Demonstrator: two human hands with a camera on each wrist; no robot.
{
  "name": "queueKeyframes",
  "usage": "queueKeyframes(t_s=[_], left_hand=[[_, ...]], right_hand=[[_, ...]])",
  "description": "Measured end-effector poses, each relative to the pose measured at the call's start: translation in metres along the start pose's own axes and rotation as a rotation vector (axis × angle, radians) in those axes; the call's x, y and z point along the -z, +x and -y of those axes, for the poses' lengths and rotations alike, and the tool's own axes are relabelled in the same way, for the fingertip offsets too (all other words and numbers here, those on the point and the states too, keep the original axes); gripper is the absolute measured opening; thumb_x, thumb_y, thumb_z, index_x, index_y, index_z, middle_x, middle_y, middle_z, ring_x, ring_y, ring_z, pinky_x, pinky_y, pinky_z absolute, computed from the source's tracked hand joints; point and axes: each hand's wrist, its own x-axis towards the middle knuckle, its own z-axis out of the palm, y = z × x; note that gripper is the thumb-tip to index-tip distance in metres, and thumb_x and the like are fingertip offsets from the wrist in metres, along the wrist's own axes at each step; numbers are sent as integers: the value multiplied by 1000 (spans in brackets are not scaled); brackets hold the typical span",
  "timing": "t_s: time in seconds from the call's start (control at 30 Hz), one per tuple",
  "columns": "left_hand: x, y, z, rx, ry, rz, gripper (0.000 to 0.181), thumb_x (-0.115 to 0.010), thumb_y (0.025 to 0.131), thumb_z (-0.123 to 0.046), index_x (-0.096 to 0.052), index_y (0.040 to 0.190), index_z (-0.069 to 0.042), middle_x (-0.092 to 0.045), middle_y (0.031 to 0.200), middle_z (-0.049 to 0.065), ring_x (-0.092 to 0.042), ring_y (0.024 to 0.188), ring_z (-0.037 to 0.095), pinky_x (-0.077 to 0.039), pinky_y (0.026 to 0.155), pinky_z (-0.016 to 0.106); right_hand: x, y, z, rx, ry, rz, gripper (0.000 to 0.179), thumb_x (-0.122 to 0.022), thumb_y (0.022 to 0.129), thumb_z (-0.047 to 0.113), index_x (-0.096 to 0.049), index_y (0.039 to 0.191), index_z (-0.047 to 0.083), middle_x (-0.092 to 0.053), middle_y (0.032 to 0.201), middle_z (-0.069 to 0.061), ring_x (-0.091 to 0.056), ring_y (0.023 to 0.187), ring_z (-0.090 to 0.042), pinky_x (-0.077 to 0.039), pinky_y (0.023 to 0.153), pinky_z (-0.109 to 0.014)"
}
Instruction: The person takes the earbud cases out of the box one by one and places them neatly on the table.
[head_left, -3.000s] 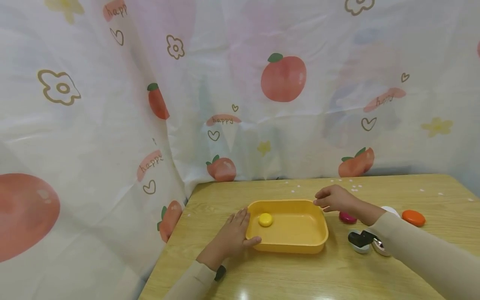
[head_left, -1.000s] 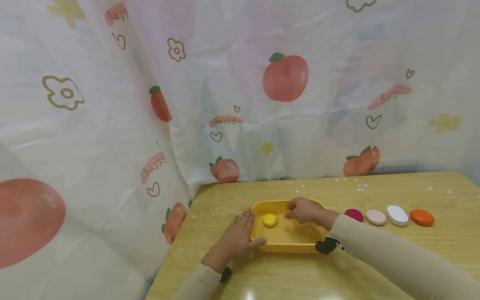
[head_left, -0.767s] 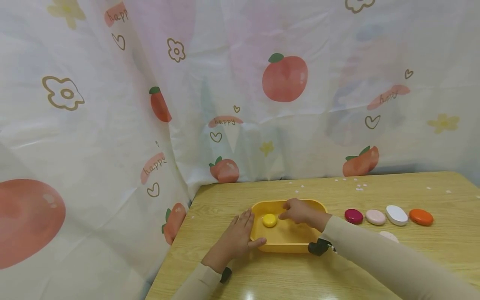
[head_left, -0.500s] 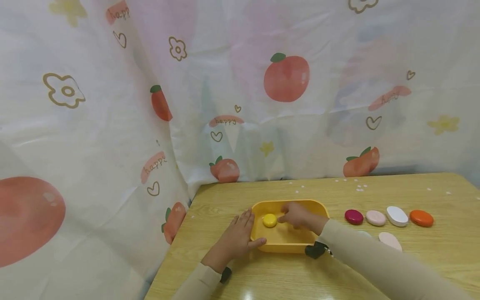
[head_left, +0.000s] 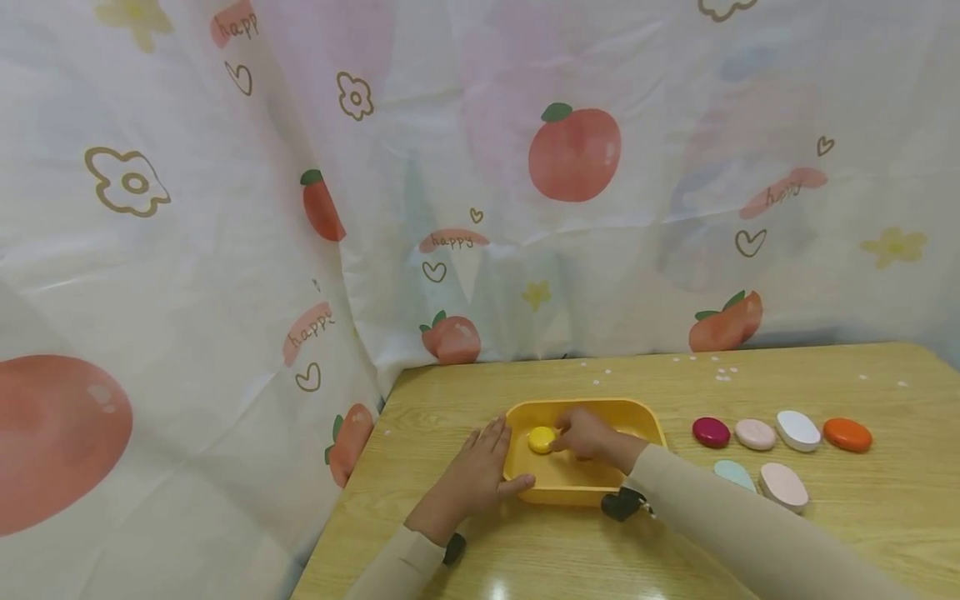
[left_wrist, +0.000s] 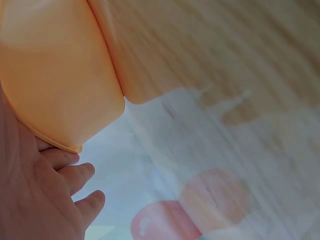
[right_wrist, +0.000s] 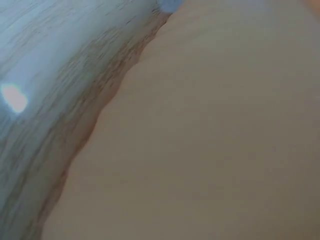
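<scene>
A shallow yellow tray (head_left: 592, 496) sits on the wooden table. Inside it, toward the left end, lies a smooth, rounded yellow piece (head_left: 540, 439). My right hand (head_left: 588, 435) reaches down into the tray, its fingertips right at that piece's right edge and not closed round it. The left hand (head_left: 472, 471) lies along the tray's left wall with fingers extended and the thumb at the front corner. In the left wrist view, the left fingers (left_wrist: 75, 177) touch the tray's rim (left_wrist: 55, 142). The right wrist view shows mostly sleeve (right_wrist: 190, 130); the hand is hidden there.
Right of the tray, a row holds a magenta piece (head_left: 711, 432), a pale pink one (head_left: 755, 434), a white one (head_left: 798, 430) and an orange one (head_left: 847, 434). Nearer lie a mint piece (head_left: 733, 473) and another pink one (head_left: 783, 487). A patterned cloth (head_left: 480, 167) hangs behind.
My right hand has moved left from the tray's right end, down into it to the yellow piece. Pieces formerly covered by the right arm now show. The left hand keeps its place.
</scene>
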Motion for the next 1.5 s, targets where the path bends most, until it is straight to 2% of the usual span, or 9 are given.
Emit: queueKeyframes(t_s=[0.3,0.43,0.67,0.8,0.9,1.0,1.17,1.3,1.5], left_hand=[[1,1,1,5,-3,-1,94,-30,94,-71,-22,154,1,-15,160,13,-13,147,22,-14,116,47],[0,1,1,6,-5,-3,94,-31,94,-71,-22,153,1,-15,161,13,-14,147,22,-14,116,47],[-1,0,-1,1,-9,4,96,-27,93,-74,-21,154,1,-14,161,13,-12,147,21,-13,116,46],[0,0,-1,3,-11,-3,95,-30,94,-72,-22,153,1,-14,161,13,-13,147,21,-14,116,46],[0,0,-1,-1,-6,-13,94,-31,94,-72,-23,153,1,-16,160,13,-14,147,21,-15,115,47],[-1,1,-1,-3,-5,-14,94,-31,94,-71,-23,153,1,-17,160,14,-14,146,21,-15,115,47],[-2,1,0,-3,-19,-8,93,-32,94,-71,-22,153,1,-15,160,13,-13,147,21,-14,116,46],[-2,0,0,-7,-12,-3,95,-27,94,-73,-20,154,1,-14,161,13,-12,147,21,-15,115,47],[-2,0,0,-5,-11,-3,95,-27,94,-73,-20,154,0,-13,161,12,-12,147,21,-15,115,47]], right_hand=[[0,5,0,-37,26,16,50,-77,82,9,-57,123,-13,-62,115,-20,-60,91,-23,-55,67,-35],[-2,6,5,-32,-7,3,48,-78,82,12,-60,120,-11,-63,114,-19,-61,87,-22,-55,64,-33],[-12,10,8,-10,-112,-37,44,-77,84,20,-63,113,-10,-66,98,-13,-58,64,-18,-51,55,-29],[-19,16,7,6,-162,-82,36,-77,84,28,-69,98,-5,-63,79,-6,-54,56,-16,-48,51,-28],[-24,18,6,37,-216,-102,30,-77,84,30,-69,85,1,-59,67,-3,-51,56,-16,-46,53,-29],[-27,17,7,51,-262,-101,29,-77,84,27,-68,87,0,-58,70,-2,-51,62,-17,-47,62,-33],[-29,13,13,43,-294,-85,37,-78,83,22,-66,105,-5,-64,87,-6,-55,74,-20,-50,75,-39],[-29,13,16,67,-290,-76,44,-79,81,17,-64,115,-8,-67,101,-12,-59,86,-22,-50,84,-42],[-30,15,17,121,-289,-83,46,-82,74,10,-66,113,-7,-67,108,-15,-60,97,-27,-47,92,-46]])
